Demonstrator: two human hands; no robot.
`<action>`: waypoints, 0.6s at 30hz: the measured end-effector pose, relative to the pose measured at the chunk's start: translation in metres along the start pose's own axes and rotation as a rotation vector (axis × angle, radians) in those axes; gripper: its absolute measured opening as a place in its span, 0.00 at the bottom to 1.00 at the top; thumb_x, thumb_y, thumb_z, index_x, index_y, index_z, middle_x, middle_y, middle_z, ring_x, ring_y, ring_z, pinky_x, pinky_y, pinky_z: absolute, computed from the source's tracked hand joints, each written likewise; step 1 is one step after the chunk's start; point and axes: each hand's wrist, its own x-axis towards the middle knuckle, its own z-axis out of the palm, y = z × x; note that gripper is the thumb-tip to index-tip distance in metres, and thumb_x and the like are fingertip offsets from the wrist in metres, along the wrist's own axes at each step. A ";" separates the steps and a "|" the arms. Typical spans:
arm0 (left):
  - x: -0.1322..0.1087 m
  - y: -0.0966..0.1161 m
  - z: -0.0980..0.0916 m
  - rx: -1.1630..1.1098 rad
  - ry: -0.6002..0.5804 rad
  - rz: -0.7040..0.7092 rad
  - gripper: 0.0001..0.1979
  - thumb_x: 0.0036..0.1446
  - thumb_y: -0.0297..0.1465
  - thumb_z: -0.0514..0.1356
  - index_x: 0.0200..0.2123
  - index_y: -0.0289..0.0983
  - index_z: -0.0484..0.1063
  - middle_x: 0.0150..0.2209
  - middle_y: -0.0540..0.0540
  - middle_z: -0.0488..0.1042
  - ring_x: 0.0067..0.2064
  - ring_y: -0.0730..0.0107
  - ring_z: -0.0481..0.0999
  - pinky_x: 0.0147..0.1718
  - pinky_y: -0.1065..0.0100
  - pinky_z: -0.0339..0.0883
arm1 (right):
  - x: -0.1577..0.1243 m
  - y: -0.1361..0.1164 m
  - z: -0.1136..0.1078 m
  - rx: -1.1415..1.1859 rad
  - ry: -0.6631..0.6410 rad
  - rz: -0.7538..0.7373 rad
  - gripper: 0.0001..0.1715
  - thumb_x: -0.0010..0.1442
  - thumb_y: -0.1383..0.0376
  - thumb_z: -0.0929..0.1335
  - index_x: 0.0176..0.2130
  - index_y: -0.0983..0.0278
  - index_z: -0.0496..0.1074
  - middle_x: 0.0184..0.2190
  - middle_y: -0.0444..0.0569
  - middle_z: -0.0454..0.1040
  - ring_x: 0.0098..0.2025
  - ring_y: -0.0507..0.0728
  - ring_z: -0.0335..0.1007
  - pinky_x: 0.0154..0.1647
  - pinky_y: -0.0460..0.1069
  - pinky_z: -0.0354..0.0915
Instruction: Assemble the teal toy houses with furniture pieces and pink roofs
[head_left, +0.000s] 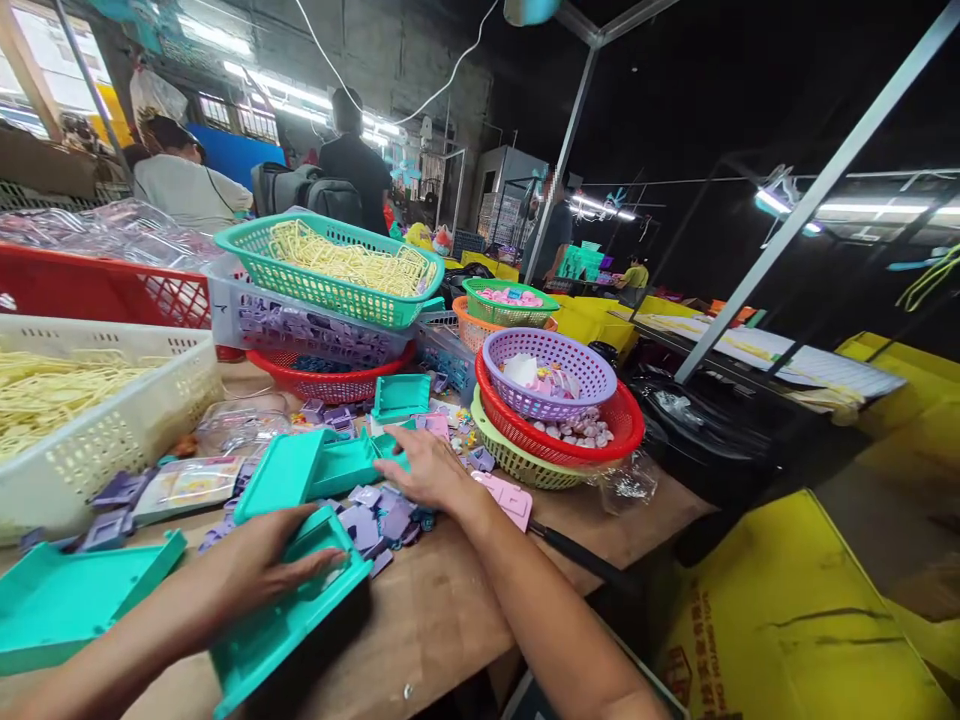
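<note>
My left hand [259, 565] is closed around a teal plastic tray-like casing [296, 615], with the thumb across its inner face. The casing is tilted over the front of the table. My right hand [431, 470] reaches forward with fingers apart, their tips at a small teal piece [397, 458]. Whether they grip it I cannot tell. Beside those fingers lie a larger teal casing [281, 475] and an upright teal tray [402, 396]. Small purple plastic parts [375, 520] are heaped between my hands. Another teal tray [82, 595] sits at the left edge.
A white crate [150, 420] of pale yellow pieces stands at left. Behind, a teal basket [330, 290] rests on a clear bin. Stacked round baskets [551, 375] stand right of centre. A pink part [506, 497] lies near a black-handled tool [577, 553]. Yellow boxes [802, 620] stand lower right.
</note>
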 end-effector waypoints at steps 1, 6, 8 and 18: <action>-0.001 0.001 0.000 0.015 -0.024 -0.004 0.35 0.50 0.56 0.54 0.51 0.37 0.75 0.50 0.40 0.79 0.52 0.44 0.77 0.50 0.53 0.71 | 0.007 0.003 0.004 -0.008 0.058 0.065 0.32 0.67 0.49 0.62 0.64 0.60 0.59 0.54 0.55 0.71 0.57 0.63 0.65 0.58 0.60 0.63; 0.003 0.001 0.006 0.061 -0.025 0.017 0.35 0.53 0.56 0.53 0.54 0.36 0.71 0.53 0.41 0.77 0.54 0.44 0.75 0.54 0.51 0.68 | 0.030 0.009 0.022 0.010 0.012 0.209 0.38 0.66 0.42 0.58 0.65 0.60 0.59 0.65 0.62 0.57 0.64 0.69 0.57 0.61 0.68 0.58; 0.006 0.000 0.010 0.048 -0.012 0.045 0.35 0.53 0.58 0.54 0.53 0.38 0.72 0.52 0.43 0.78 0.53 0.43 0.75 0.53 0.50 0.69 | 0.034 0.008 0.021 0.086 -0.061 0.106 0.37 0.67 0.42 0.55 0.65 0.59 0.58 0.65 0.59 0.58 0.65 0.65 0.59 0.63 0.62 0.60; 0.004 0.008 0.012 0.020 -0.016 0.044 0.39 0.52 0.61 0.53 0.54 0.36 0.73 0.52 0.35 0.77 0.52 0.43 0.77 0.51 0.52 0.71 | 0.043 0.061 0.016 0.008 0.025 0.524 0.33 0.70 0.51 0.57 0.62 0.71 0.62 0.62 0.70 0.62 0.66 0.71 0.55 0.63 0.71 0.52</action>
